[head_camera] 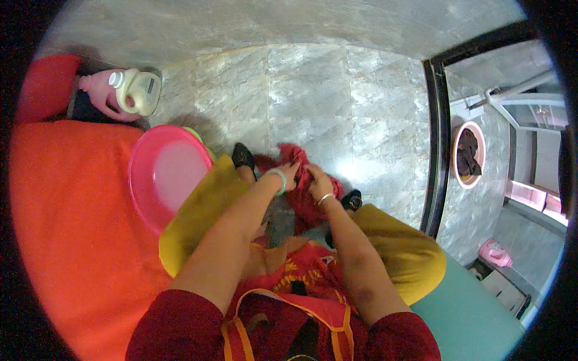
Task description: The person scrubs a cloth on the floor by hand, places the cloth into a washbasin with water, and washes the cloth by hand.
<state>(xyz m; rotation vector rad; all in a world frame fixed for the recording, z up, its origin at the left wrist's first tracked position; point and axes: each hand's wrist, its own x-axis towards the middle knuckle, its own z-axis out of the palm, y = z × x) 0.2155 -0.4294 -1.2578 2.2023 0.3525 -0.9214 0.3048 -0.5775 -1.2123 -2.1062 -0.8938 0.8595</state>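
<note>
Between my knees, a crumpled dark red cloth [303, 196] hangs low over the tiled floor, near my black shoes. My left hand [285, 176], with a pale green bangle at the wrist, is closed on its upper left part. My right hand [319, 181], wearing a silver bracelet, grips the cloth just to the right, its fingers close to the left ones. Part of the cloth is blurred, and its lower end is partly hidden. A pink plastic basin [169, 176] with whitish, cloudy contents stands beside my left knee.
Orange fabric [76, 216] covers a surface on the left. Behind it are a cream detergent bottle [146, 92] and a pink jug [100, 92]. A black door frame [435, 149] stands at right; beyond are a pale pink basin [457, 173] holding dark cloth and a pink bottle [494, 253].
</note>
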